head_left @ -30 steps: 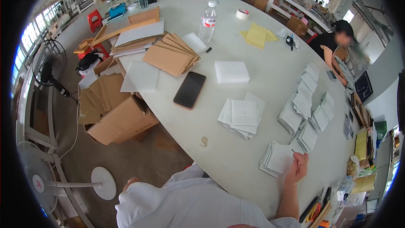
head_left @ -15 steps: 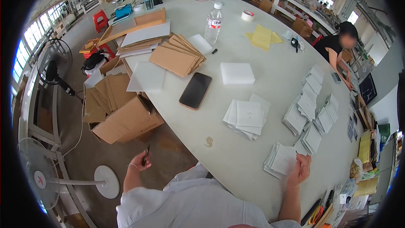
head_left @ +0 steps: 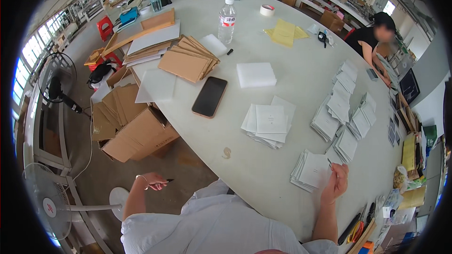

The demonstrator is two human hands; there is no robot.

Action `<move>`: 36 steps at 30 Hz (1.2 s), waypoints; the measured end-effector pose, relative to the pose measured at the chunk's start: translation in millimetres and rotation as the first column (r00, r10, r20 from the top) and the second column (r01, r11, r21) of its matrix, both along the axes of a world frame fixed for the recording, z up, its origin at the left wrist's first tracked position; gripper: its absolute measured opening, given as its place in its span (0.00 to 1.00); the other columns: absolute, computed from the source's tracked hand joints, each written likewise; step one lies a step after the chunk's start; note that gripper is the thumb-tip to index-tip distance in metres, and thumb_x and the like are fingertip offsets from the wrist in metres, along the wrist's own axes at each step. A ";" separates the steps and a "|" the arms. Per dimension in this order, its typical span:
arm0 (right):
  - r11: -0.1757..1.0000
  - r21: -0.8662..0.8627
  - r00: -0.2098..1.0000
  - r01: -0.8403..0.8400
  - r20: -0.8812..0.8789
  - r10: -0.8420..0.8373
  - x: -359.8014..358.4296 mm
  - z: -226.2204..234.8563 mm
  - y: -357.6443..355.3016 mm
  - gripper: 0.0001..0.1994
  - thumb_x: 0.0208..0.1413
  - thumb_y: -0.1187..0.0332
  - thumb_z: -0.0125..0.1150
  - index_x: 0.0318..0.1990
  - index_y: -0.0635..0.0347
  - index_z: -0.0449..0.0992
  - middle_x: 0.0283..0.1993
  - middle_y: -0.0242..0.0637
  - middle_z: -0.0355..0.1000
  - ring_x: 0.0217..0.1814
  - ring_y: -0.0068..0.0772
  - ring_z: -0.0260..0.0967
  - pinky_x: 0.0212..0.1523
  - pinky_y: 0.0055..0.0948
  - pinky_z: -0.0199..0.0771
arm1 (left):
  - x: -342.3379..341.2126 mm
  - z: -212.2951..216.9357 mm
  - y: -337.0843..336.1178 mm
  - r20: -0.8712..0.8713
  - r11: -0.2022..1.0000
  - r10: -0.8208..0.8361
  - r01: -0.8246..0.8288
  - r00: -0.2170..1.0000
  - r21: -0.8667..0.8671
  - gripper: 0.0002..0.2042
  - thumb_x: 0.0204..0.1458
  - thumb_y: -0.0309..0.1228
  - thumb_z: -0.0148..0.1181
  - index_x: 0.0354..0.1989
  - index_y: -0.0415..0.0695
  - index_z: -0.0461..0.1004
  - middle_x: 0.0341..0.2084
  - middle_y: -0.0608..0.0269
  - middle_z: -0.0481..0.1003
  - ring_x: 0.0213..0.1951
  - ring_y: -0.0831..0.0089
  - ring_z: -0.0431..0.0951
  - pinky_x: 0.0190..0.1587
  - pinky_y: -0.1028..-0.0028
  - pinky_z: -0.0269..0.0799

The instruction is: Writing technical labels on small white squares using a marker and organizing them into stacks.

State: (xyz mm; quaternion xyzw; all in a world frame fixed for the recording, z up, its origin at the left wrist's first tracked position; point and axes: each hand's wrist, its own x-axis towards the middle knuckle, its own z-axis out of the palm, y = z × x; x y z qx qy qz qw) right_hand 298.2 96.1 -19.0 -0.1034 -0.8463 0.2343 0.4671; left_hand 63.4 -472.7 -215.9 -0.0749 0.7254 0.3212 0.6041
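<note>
My left hand (head_left: 153, 181) hangs past the table's edge above the floor, fingers closed round a slim dark pen-like object (head_left: 170, 180). Over the table, my right hand (head_left: 336, 183) has its fingers pinched together at the right edge of the nearest stack of white cards (head_left: 310, 170). A thin dark tip shows at those fingertips, but what they hold is too small to tell. Just beyond lie several more card stacks (head_left: 346, 145) in slanting rows. Another loose pile of white cards (head_left: 270, 120) sits nearer the middle, with a white foam block (head_left: 256, 75) behind it.
A phone (head_left: 209, 97), brown cardboard pieces (head_left: 186, 61) and a water bottle (head_left: 227, 21) stand or lie on the table (head_left: 202, 136). Below its left edge is a carton (head_left: 141, 136) beside a fan (head_left: 42, 202). Pliers (head_left: 359, 229) lie at lower right. A co-worker (head_left: 372, 42) leans in at far right.
My left hand has swung left and slightly down, turning so the dark object points right. My right hand stays at the nearest card stack. The whole view has shifted slightly.
</note>
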 end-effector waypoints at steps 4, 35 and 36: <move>0.995 0.000 0.994 -0.101 -0.048 0.101 -3.1 12.4 -7.4 0.11 0.47 0.86 0.44 0.35 0.63 0.71 0.31 0.37 0.70 0.32 0.33 0.63 0.42 0.33 0.63 | -12.8 101.2 55.5 0.025 0.797 0.117 -0.109 0.993 0.594 0.17 0.52 0.39 0.55 0.35 0.33 0.74 0.26 0.58 0.75 0.30 0.71 0.76 0.36 0.74 0.73; 0.989 0.011 0.949 -0.151 -0.280 0.148 20.0 19.8 -0.7 0.12 0.50 0.63 0.60 0.32 0.57 0.63 0.24 0.32 0.60 0.27 0.32 0.56 0.32 0.33 0.60 | 99.1 236.9 464.3 -0.993 0.191 0.117 0.982 -0.017 0.005 0.41 0.37 0.50 0.64 0.58 0.38 0.56 0.57 0.49 0.56 0.60 0.54 0.55 0.58 0.55 0.52; 0.977 -0.130 0.942 -0.172 -0.311 0.125 19.4 16.5 -0.7 0.13 0.51 0.61 0.60 0.31 0.59 0.64 0.26 0.34 0.60 0.27 0.32 0.58 0.31 0.32 0.60 | 98.6 227.9 466.8 -0.986 0.208 0.121 0.974 -0.117 -0.090 0.42 0.36 0.52 0.64 0.57 0.38 0.57 0.57 0.48 0.56 0.60 0.54 0.54 0.57 0.53 0.52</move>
